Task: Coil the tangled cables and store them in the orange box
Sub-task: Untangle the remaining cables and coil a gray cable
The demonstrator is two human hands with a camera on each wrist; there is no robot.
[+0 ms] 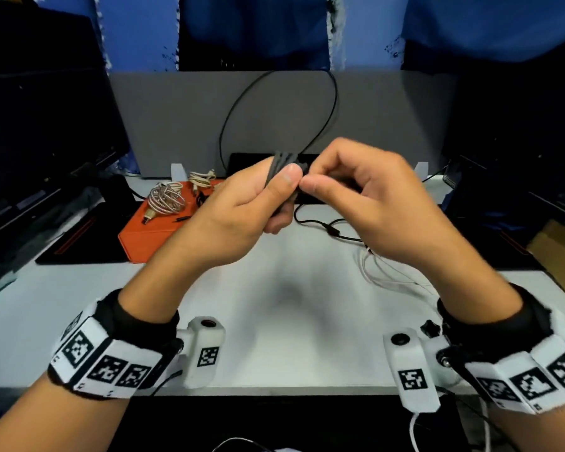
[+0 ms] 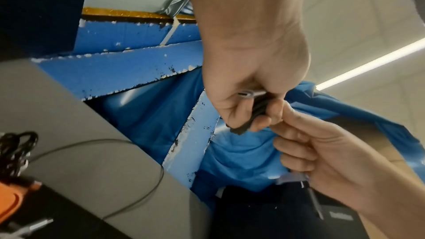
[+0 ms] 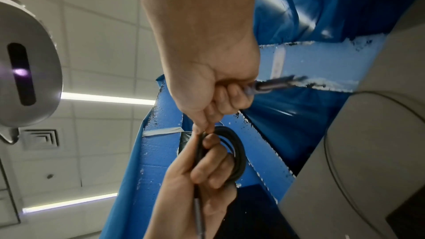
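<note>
Left hand (image 1: 238, 207) gripped the half-wound black cable (image 1: 282, 164), right hand (image 1: 366, 194) pinched its strand; next probably another loop, then the orange box (image 1: 144, 239).

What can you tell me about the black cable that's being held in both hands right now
The black cable is thin, round and rubbery looking. Part of it is gathered into a small bundle of loops gripped in the left hand; the right hand pinches it beside the left thumb. A free length arcs up in a wide loop before the grey panel, and a plug end sticks out of the right hand.
</note>
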